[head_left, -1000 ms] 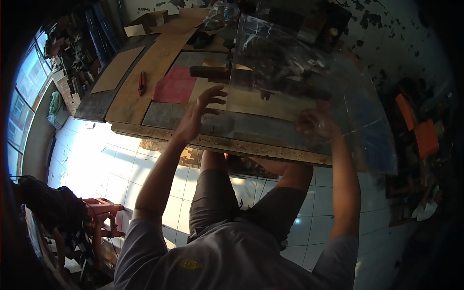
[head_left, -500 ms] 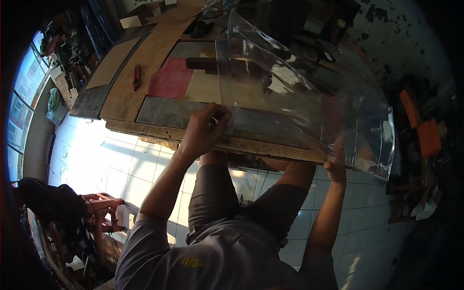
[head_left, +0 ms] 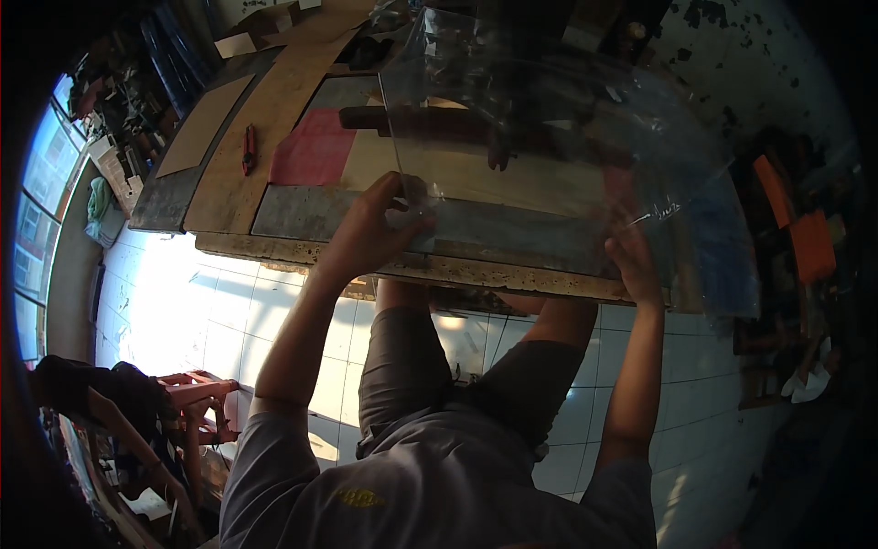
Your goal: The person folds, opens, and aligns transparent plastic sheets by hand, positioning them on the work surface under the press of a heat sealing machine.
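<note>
We had our left hand (head_left: 380,220) bent over the pitted wooden table edge (head_left: 512,278), thumb and fingers pinching the left side of a clear, glossy plastic sheet (head_left: 558,174). Our right hand (head_left: 636,261) pointed fingers-up at the sheet's right part — pretty hazy there, so we couldn't tell if it gripped. The sheet spread above smooth grey board (head_left: 302,210), a pale panel (head_left: 370,165) and a red panel (head_left: 315,146).

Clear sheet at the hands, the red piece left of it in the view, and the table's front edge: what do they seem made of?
Clear sheet: likely plastic, glossy; it's see-through with white glare streaks.
Red piece: matte, perhaps cloth or paper; no shine shows.
Table's front edge: probably wood, rough; it's brownish and pitted.
</note>
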`<state>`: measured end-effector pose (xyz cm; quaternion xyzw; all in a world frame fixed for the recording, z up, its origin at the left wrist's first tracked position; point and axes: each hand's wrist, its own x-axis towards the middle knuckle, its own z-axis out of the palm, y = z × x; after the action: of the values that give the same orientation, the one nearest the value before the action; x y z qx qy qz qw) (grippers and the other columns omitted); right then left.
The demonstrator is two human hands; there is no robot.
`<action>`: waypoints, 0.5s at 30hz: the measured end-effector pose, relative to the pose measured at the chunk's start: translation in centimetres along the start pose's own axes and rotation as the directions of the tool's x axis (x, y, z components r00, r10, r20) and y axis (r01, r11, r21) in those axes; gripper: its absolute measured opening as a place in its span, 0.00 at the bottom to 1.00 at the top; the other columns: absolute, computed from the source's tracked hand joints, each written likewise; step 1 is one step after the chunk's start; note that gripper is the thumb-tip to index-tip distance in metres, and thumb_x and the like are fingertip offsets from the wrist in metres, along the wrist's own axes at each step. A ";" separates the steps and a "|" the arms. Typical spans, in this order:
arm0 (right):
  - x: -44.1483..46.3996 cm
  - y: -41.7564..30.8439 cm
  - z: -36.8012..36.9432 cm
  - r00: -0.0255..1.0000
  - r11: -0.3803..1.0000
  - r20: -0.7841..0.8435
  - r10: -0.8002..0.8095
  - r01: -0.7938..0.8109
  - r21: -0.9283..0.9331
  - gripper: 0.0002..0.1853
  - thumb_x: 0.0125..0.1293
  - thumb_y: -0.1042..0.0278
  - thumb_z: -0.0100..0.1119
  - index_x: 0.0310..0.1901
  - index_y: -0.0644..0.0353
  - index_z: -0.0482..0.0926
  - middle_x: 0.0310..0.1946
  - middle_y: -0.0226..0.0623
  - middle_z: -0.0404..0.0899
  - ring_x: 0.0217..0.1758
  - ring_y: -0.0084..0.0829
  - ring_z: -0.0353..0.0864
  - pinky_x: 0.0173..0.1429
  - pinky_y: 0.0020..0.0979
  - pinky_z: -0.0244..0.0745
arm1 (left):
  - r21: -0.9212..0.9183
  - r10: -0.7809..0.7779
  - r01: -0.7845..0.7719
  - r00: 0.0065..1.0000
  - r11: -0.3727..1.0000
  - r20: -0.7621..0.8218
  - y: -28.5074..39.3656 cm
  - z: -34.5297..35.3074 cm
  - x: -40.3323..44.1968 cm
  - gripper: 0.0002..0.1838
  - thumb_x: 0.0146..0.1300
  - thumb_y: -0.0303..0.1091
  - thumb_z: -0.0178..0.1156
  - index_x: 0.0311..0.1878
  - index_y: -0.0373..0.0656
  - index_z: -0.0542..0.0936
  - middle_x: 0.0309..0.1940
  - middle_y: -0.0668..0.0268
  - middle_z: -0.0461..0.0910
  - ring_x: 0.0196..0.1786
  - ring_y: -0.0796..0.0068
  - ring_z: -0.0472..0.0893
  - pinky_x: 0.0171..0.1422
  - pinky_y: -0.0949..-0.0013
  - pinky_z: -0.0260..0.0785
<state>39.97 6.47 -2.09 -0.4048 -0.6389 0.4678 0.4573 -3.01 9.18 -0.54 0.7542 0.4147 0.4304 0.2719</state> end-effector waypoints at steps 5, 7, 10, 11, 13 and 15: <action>-1.1 -0.8 1.2 0.995 0.986 -0.070 0.072 -0.082 -0.147 0.43 0.75 0.62 0.68 0.83 0.65 0.56 0.78 0.43 0.68 0.82 0.35 0.65 0.83 0.36 0.57 | -0.060 -0.160 0.166 0.983 0.984 0.093 -0.3 0.6 -0.7 0.22 0.68 0.31 0.72 0.62 0.40 0.78 0.57 0.60 0.84 0.61 0.68 0.84 0.64 0.61 0.78; -1.8 -1.1 2.5 0.982 0.969 -0.186 0.031 -0.076 -0.237 0.41 0.76 0.63 0.66 0.83 0.64 0.56 0.78 0.45 0.68 0.82 0.36 0.65 0.83 0.37 0.58 | -0.032 -0.160 0.162 0.986 0.986 0.044 0.3 0.8 -1.0 0.26 0.70 0.29 0.70 0.69 0.40 0.75 0.63 0.59 0.81 0.67 0.68 0.81 0.69 0.61 0.75; -3.2 -0.8 4.4 0.931 0.927 -0.355 -0.089 -0.054 -0.372 0.39 0.79 0.63 0.62 0.83 0.64 0.55 0.79 0.47 0.68 0.82 0.39 0.66 0.83 0.38 0.58 | -0.038 -0.073 0.071 0.996 0.997 -0.058 1.2 1.9 -1.7 0.31 0.74 0.28 0.65 0.77 0.39 0.67 0.75 0.54 0.71 0.77 0.62 0.72 0.77 0.59 0.69; -3.8 -0.7 5.5 0.918 0.936 -0.393 -0.051 -0.093 -0.338 0.38 0.80 0.63 0.60 0.83 0.64 0.55 0.79 0.48 0.67 0.83 0.39 0.66 0.83 0.38 0.58 | -0.058 -0.062 0.061 0.998 0.996 -0.029 0.5 2.5 -2.1 0.32 0.76 0.27 0.62 0.80 0.39 0.64 0.79 0.53 0.66 0.80 0.61 0.68 0.80 0.58 0.65; -4.5 -1.3 8.2 0.914 0.908 -0.398 -0.078 -0.100 -0.407 0.34 0.85 0.59 0.51 0.83 0.65 0.54 0.80 0.52 0.65 0.83 0.44 0.65 0.83 0.40 0.60 | -0.105 -0.099 0.098 0.995 0.990 0.001 0.7 3.4 -2.6 0.33 0.79 0.27 0.58 0.83 0.37 0.59 0.83 0.51 0.60 0.85 0.59 0.62 0.84 0.58 0.59; -4.6 -0.2 9.4 0.885 0.888 -0.454 -0.102 -0.125 -0.442 0.32 0.86 0.58 0.48 0.82 0.67 0.56 0.80 0.54 0.65 0.83 0.46 0.65 0.82 0.42 0.63 | -0.153 -0.174 0.172 0.985 0.973 0.000 1.5 4.3 -3.1 0.33 0.82 0.28 0.54 0.84 0.35 0.56 0.85 0.51 0.58 0.86 0.59 0.59 0.87 0.59 0.53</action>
<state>32.10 -0.03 -4.20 -0.6052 -0.6002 0.1952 0.4852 0.49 5.53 -2.73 0.6892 0.4465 0.4407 0.3626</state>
